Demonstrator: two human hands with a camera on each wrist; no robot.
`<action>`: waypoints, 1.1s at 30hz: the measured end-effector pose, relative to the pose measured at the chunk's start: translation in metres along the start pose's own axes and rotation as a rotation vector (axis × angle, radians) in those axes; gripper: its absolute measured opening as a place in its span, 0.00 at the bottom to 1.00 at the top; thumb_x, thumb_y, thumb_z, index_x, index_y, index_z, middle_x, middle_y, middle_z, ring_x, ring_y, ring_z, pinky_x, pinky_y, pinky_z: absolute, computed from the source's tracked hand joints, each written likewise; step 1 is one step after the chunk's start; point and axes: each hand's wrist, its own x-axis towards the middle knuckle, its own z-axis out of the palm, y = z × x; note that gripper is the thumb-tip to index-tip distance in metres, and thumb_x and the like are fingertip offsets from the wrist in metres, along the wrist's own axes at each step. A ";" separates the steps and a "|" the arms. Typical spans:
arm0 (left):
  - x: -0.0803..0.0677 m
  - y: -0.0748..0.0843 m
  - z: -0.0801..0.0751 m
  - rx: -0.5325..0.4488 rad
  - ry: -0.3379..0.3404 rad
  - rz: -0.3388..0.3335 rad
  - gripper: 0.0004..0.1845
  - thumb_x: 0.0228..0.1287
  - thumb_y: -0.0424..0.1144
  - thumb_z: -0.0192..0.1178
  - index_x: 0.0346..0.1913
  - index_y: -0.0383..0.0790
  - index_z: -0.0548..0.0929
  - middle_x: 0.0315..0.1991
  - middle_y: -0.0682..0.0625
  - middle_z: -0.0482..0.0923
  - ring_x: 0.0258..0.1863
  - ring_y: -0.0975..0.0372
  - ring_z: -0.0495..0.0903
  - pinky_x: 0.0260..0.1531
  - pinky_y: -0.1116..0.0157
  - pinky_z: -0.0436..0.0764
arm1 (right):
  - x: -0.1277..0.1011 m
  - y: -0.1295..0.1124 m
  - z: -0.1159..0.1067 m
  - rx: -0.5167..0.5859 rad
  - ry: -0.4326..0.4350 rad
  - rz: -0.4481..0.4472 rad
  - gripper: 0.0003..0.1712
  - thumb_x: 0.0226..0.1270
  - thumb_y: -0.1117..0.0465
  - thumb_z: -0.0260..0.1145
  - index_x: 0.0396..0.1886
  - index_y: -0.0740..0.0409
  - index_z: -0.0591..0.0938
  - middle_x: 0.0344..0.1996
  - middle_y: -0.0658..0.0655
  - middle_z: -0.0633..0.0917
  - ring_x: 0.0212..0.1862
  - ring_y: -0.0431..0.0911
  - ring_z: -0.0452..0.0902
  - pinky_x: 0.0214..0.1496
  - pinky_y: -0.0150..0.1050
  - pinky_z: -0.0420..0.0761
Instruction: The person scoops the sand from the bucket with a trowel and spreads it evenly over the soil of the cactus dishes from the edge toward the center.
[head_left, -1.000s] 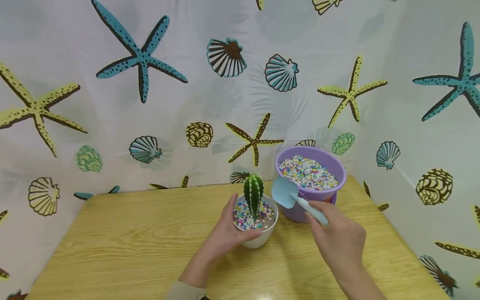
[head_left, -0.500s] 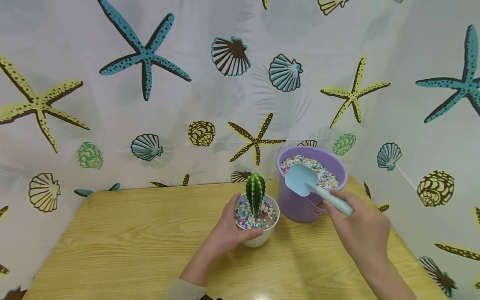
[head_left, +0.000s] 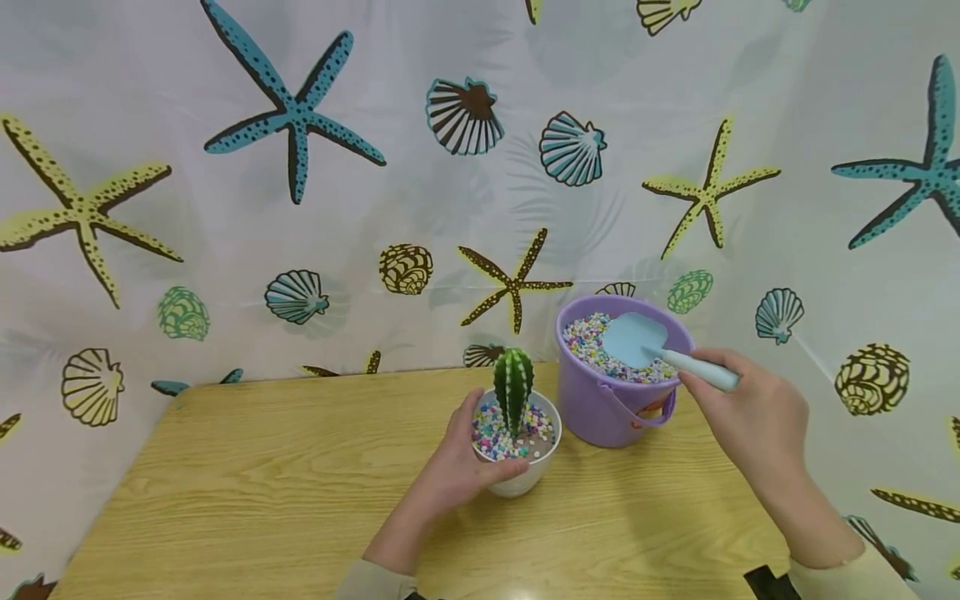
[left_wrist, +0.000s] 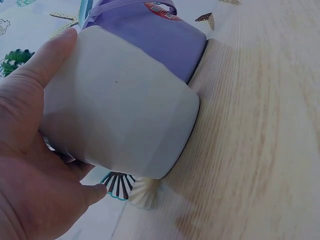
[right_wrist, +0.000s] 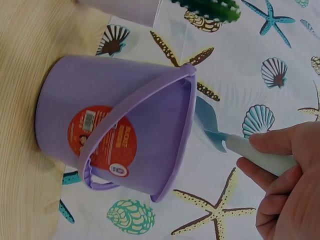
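My left hand [head_left: 459,467] grips the near left side of a white flowerpot [left_wrist: 122,105], its thumb along the front by the rim. A green cactus [head_left: 513,393] stands upright in the pot among coloured pebbles, with a brownish patch showing at the right. In my right hand [head_left: 753,417] is the handle of a light blue toy shovel [head_left: 633,338], pinched between thumb and fingers. The shovel's blade is over the mouth of a purple bucket [head_left: 592,412], which is filled with small multicoloured pebbles [head_left: 588,337]. In the right wrist view the blade [right_wrist: 207,120] shows just beyond the rim.
Both containers stand on a wooden table [head_left: 300,475], the bucket just right of and behind the pot. The bucket's handle [right_wrist: 120,112] hangs down on its near side. A white cloth [head_left: 360,200] printed with starfish and shells hangs behind the table and along its right side.
My right hand has moved right and away from me, carrying the shovel from between the pot and bucket to above the bucket's mouth. The left hand still holds the pot in place.
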 end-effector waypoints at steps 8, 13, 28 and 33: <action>0.000 -0.001 0.000 -0.013 -0.002 -0.004 0.70 0.57 0.53 0.87 0.91 0.45 0.48 0.86 0.32 0.52 0.82 0.38 0.60 0.80 0.36 0.60 | 0.011 0.009 -0.005 -0.009 -0.121 0.063 0.20 0.74 0.47 0.79 0.54 0.57 0.93 0.27 0.57 0.90 0.18 0.46 0.67 0.18 0.41 0.62; 0.000 -0.002 0.000 -0.017 0.001 -0.004 0.69 0.56 0.53 0.87 0.91 0.45 0.49 0.85 0.32 0.53 0.82 0.38 0.61 0.80 0.35 0.60 | 0.019 0.016 -0.005 -0.001 -0.184 0.086 0.21 0.76 0.47 0.78 0.55 0.58 0.93 0.28 0.56 0.90 0.19 0.46 0.69 0.18 0.41 0.62; 0.000 0.000 0.001 0.004 -0.004 -0.009 0.69 0.57 0.55 0.87 0.91 0.46 0.49 0.86 0.33 0.53 0.82 0.38 0.60 0.80 0.36 0.61 | 0.041 0.038 0.003 -0.058 -0.311 0.168 0.26 0.77 0.42 0.74 0.58 0.59 0.91 0.16 0.50 0.75 0.19 0.48 0.66 0.19 0.39 0.60; 0.000 -0.001 0.000 -0.007 -0.004 -0.003 0.69 0.57 0.54 0.87 0.91 0.46 0.49 0.86 0.33 0.53 0.82 0.38 0.60 0.80 0.35 0.61 | 0.046 0.043 0.006 -0.069 -0.314 0.167 0.27 0.76 0.42 0.75 0.58 0.60 0.91 0.15 0.50 0.74 0.19 0.47 0.64 0.19 0.39 0.59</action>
